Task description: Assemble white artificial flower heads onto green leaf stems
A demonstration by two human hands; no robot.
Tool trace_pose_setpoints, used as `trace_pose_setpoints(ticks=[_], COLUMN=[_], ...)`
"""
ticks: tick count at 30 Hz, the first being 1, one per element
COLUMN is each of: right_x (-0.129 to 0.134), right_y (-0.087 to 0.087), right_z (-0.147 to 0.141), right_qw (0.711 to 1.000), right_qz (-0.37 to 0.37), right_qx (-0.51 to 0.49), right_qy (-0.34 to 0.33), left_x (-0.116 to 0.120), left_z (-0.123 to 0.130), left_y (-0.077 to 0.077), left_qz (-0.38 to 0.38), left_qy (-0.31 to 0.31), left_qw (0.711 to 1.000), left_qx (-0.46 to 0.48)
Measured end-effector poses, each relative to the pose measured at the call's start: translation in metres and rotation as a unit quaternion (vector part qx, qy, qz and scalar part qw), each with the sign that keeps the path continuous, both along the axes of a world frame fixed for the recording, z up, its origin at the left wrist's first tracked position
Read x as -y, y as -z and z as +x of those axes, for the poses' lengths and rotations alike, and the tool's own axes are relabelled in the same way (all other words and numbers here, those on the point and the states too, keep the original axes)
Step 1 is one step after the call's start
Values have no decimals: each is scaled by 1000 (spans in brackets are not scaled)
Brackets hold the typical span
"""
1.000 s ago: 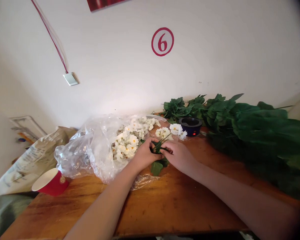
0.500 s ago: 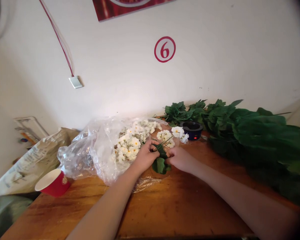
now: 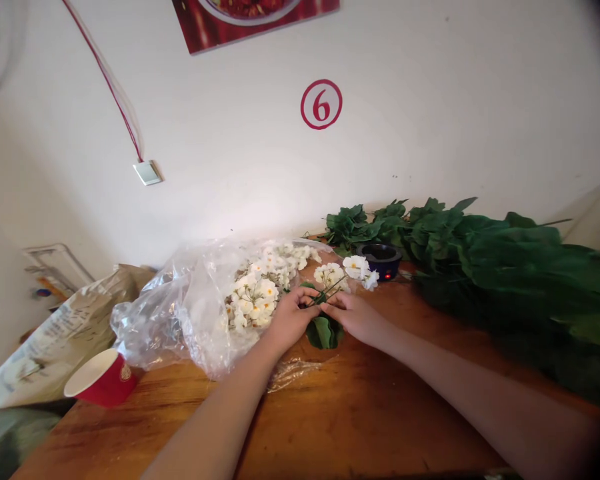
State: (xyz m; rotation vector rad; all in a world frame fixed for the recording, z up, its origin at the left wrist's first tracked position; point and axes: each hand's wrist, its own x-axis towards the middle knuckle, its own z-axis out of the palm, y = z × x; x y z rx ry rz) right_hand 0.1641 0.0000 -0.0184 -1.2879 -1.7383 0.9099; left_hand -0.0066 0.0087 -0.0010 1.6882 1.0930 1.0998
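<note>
My left hand (image 3: 293, 317) is closed, pinching a green leaf stem (image 3: 334, 287) whose thin dark end points up and right. Close against it, my right hand (image 3: 355, 316) is closed too, with its fingertips on the same stem. Broad green leaves (image 3: 324, 333) hang below the fingers. Just beyond the hands lie a white flower cluster (image 3: 331, 274) and another white flower head (image 3: 356, 267). To the left, many white flowers with yellow centres (image 3: 255, 293) rest in a clear plastic bag (image 3: 200, 327). The exact grip of the fingertips is partly hidden.
A dark round pot with a red light (image 3: 381, 261) stands behind the right hand. Piled green leaves (image 3: 510, 267) cover the table's right side. A red paper cup (image 3: 105, 380) leans at the left edge, beside a large sack (image 3: 65, 333). The wall is behind the wooden table (image 3: 370, 413).
My right hand has moved left and closed in beside my left hand on the stem. The leaves below have shifted slightly. The view has tilted a little.
</note>
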Motion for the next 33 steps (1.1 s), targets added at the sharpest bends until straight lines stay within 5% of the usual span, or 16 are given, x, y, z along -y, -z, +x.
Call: trace_pose_setpoints(ticks=[11,33], right_x=[6,5], right_y=[-3,-3], right_z=[-13,-12], right_qw=[967,947], right_qz=[-45,-88], right_qx=[-244,-301], right_qy=[-57,-62], left_x=[1,-2], left_z=[2,-1], left_y=[-2,5], left_qz=[-55,52], left_qy=[0,21], left_qw=[993,998], left_qx=[101,35])
